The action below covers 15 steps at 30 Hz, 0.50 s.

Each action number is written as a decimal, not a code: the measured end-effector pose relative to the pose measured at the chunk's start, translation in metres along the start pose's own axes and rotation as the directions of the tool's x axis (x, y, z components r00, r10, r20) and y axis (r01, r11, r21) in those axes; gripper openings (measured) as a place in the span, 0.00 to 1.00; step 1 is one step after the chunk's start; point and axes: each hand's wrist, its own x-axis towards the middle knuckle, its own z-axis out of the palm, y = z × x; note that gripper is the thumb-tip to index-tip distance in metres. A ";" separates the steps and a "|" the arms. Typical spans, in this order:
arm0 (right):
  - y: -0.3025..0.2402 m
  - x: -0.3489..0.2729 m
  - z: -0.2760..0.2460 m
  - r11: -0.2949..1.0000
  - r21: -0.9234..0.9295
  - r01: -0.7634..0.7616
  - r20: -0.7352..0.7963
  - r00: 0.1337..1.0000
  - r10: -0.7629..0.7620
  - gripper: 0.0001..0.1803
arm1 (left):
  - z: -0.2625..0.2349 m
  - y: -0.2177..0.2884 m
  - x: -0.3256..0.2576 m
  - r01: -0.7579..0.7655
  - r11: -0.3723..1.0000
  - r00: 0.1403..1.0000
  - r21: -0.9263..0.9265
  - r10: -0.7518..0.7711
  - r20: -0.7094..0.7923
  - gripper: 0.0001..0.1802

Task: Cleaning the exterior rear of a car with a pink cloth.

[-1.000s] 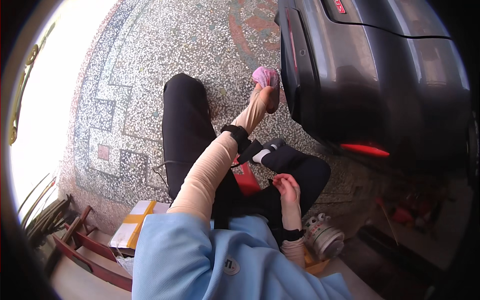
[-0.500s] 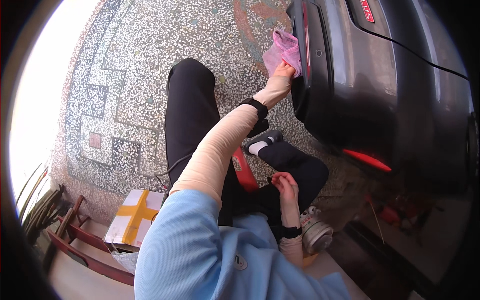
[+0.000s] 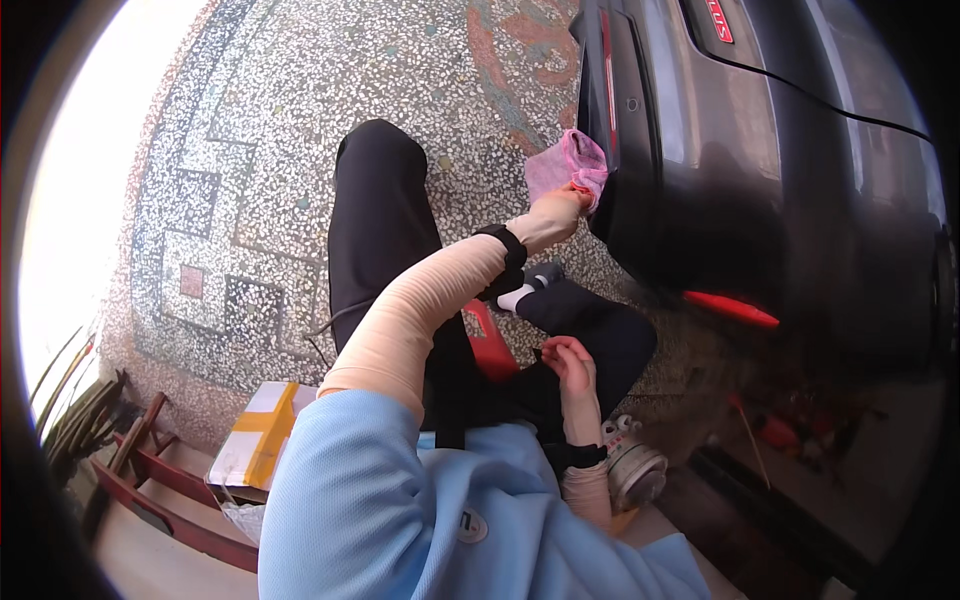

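Note:
My left hand (image 3: 572, 200) reaches forward and grips a bunched pink cloth (image 3: 553, 168). The cloth lies against the lower edge of the dark grey car's bumper (image 3: 720, 210), part of it hanging free over the floor. My right hand (image 3: 574, 364) hangs loosely by my bent right leg. Its fingers are half curled and I see nothing held in them; a small dark bit shows beside the fingertips, too small to name. Under me is part of a red seat (image 3: 488, 345).
Speckled terrazzo floor (image 3: 280, 130) spreads ahead and left. A taped white carton (image 3: 255, 435) and a dark red wooden frame (image 3: 180, 520) stand at lower left, near a bundle of sticks (image 3: 85, 430). A red reflector (image 3: 732, 308) marks the bumper. A round whitish object (image 3: 638, 472) sits beside my right forearm.
My left hand has drawn the pink cloth back toward me along the bumper's edge, and my left elbow bends more. My right hand stays about where it was.

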 end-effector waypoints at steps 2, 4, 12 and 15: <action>0.002 0.001 0.004 1.000 0.000 0.005 0.037 0.999 -0.005 0.08 | -0.015 -0.006 0.008 0.125 0.980 0.988 -0.157 -0.138 -0.070 0.13; 0.006 0.003 -0.011 1.000 0.023 0.018 -0.006 1.000 -0.018 0.08 | 0.001 0.009 -0.003 0.437 0.314 0.790 -0.843 -0.583 0.192 0.15; 0.001 -0.003 -0.003 0.999 -0.006 0.044 0.009 0.999 -0.044 0.08 | -0.034 0.006 -0.027 0.180 0.958 0.905 -0.225 -0.071 0.419 0.19; 0.003 -0.004 -0.004 1.000 0.018 0.024 -0.006 1.000 -0.024 0.08 | -0.039 0.016 -0.021 0.171 0.985 0.903 -0.005 -0.154 0.401 0.19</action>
